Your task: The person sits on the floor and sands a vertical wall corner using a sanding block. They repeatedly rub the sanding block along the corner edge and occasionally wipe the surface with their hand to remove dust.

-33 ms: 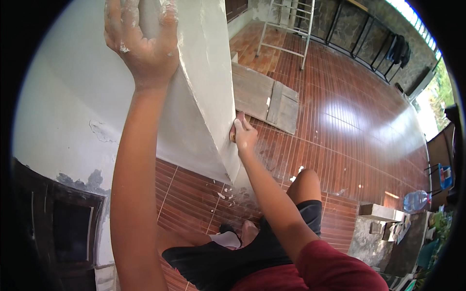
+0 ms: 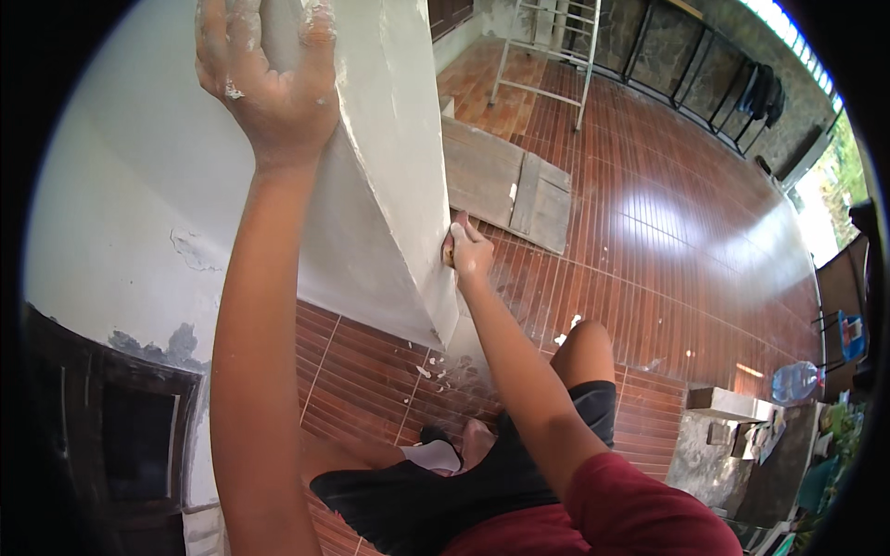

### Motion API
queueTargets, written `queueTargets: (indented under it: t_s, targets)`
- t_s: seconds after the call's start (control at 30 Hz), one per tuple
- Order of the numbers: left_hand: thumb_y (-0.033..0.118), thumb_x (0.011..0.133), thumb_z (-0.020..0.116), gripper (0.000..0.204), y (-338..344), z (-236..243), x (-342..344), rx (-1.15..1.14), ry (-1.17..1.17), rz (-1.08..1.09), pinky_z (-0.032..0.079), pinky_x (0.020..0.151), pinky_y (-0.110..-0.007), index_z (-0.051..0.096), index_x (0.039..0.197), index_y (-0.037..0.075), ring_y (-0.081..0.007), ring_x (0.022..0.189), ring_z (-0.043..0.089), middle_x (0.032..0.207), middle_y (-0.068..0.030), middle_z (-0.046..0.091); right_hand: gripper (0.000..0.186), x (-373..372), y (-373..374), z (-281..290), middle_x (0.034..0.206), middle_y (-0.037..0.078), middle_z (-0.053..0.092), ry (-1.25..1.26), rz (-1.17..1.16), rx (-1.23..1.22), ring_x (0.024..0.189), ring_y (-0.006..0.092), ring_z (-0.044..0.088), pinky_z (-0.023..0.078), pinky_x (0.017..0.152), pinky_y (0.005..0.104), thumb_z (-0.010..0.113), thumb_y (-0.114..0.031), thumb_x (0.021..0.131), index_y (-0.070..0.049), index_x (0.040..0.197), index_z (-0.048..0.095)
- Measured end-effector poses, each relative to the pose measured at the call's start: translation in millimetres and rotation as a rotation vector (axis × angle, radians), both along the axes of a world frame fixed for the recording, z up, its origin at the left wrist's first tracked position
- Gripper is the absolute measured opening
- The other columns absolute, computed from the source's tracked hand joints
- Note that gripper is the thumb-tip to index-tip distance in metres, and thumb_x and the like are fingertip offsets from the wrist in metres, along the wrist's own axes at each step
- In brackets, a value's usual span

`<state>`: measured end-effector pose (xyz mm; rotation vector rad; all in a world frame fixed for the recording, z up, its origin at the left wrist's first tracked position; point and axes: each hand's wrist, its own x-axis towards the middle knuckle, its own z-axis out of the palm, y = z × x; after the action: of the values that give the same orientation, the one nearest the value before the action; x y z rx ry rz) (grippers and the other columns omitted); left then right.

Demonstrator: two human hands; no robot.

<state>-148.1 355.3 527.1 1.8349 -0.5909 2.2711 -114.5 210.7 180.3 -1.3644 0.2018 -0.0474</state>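
A white plastered pillar [image 2: 394, 139] with a rough, chipped corner edge stands in front of me. High on its left side, my left hand [image 2: 278, 102] is open, fingers stretched upward and spotted with white plaster; the fingertips run out of the picture's top. Lower down, at the pillar's right edge, my right hand [image 2: 473, 252] is closed around a small tan, block-like tool [image 2: 449, 252] held against the surface. Most of that tool is hidden by the fingers, so its exact kind does not show. White dust coats the right thumb and knuckles.
Plaster crumbs [image 2: 425, 372] lie on the brown tiled floor [image 2: 649, 278] below the pillar. A wooden board [image 2: 482, 176] lies beyond it, with a metal ladder [image 2: 542, 93] behind. A dark door [image 2: 111, 426] is at lower left, a large water bottle [image 2: 795, 382] at right.
My right hand has shifted very slightly right along the pillar's edge, still closed on the tool. The left hand has moved a touch left.
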Motion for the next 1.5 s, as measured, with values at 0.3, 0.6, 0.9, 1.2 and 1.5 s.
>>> queueTargets:
  t_s: [0.3,0.6,0.9,1.2,1.5]
  targets:
    - [0.019,0.097,0.065,0.045,-8,-2,-6,-0.018,0.123,-0.121,0.029,0.12,-0.046,0.057,0.138,0.003,-0.0345,0.143,0.04,0.151,-0.0199,0.044,0.045,-2,8,-42,0.085,0.006,0.073,0.022,-0.124,-0.047,0.069,0.0085,0.06,0.05,0.066,0.0259,0.069,-0.019,0.094,0.0,0.135,0.063]
    - [0.014,0.099,0.058,0.043,-3,-3,-6,-0.089,0.216,-0.26,0.056,0.096,-0.032,0.051,0.137,-0.006,-0.0245,0.115,0.064,0.132,-0.0185,0.058,0.043,6,0,-59,0.072,0.001,0.066,0.136,-0.034,0.156,0.061,0.0059,0.052,0.044,0.059,0.0265,0.071,-0.021,0.093,0.0,0.129,0.067]
    - [0.015,0.099,0.059,0.047,3,0,-6,0.028,0.208,-0.129,0.058,0.091,-0.032,0.048,0.138,-0.007,-0.023,0.114,0.064,0.135,-0.0187,0.054,0.035,9,13,-125,0.067,0.004,0.067,0.146,-0.116,-0.091,0.062,0.0092,0.058,0.048,0.061,0.0261,0.072,-0.022,0.092,0.0,0.119,0.074]
    - [0.018,0.099,0.06,0.049,-6,0,-6,-0.036,0.178,-0.168,0.028,0.121,-0.044,0.048,0.142,-0.001,-0.0309,0.144,0.036,0.15,-0.0201,0.041,0.052,-31,-20,-90,0.084,0.009,0.073,0.112,-0.099,0.205,0.079,0.0163,0.066,0.051,0.073,0.0316,0.073,-0.029,0.09,0.0,0.132,0.065]
    - [0.021,0.098,0.062,0.049,-8,-1,-10,-0.025,0.178,-0.079,0.026,0.121,-0.046,0.05,0.141,0.002,-0.0322,0.146,0.034,0.152,-0.0192,0.039,0.047,-4,-3,89,0.067,-0.003,0.054,-0.021,-0.085,0.168,0.065,0.0065,0.047,0.043,0.064,0.0246,0.067,-0.022,0.095,0.0,0.135,0.063]
